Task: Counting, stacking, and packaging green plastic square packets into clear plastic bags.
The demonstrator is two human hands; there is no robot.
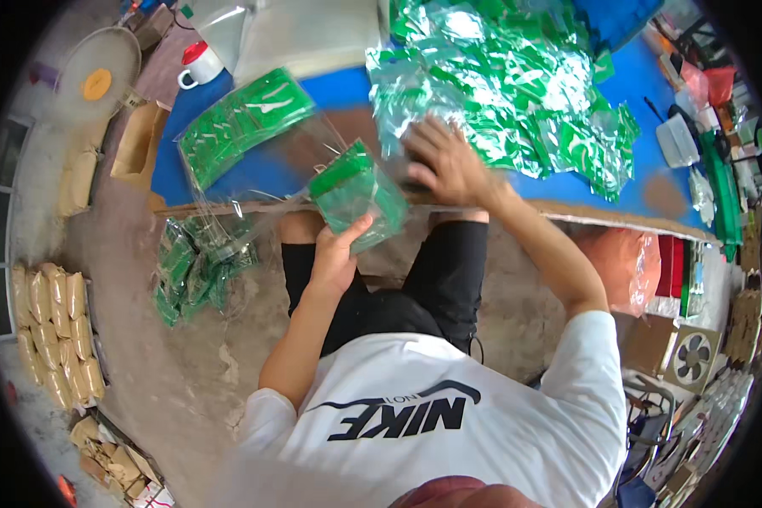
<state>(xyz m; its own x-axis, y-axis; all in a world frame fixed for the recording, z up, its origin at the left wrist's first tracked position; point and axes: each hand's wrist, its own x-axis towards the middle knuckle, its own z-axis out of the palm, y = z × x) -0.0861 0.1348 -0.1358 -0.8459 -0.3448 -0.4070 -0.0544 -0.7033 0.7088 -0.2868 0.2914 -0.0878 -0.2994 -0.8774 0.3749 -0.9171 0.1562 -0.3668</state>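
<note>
My left hand (339, 254) grips a stack of flat green packets (360, 193) in clear plastic film, held just past the table's near edge with the thumb on top. My right hand (450, 165) is slightly blurred, its fingers stretched over the near left border of a big heap of shiny green packets (525, 93). No packet shows in it, though its palm side is hidden. Left of my hands, a large clear bag (245, 118) filled with rows of green packets lies on the blue table (165, 173).
A white mug with a red rim (200, 66) stands at the back left, above an open cardboard box (138, 144). Bagged green packets (196, 267) sit on the floor below the table. At right are a white plastic container (677, 141), an orange bag (622, 267) and a fan (692, 359).
</note>
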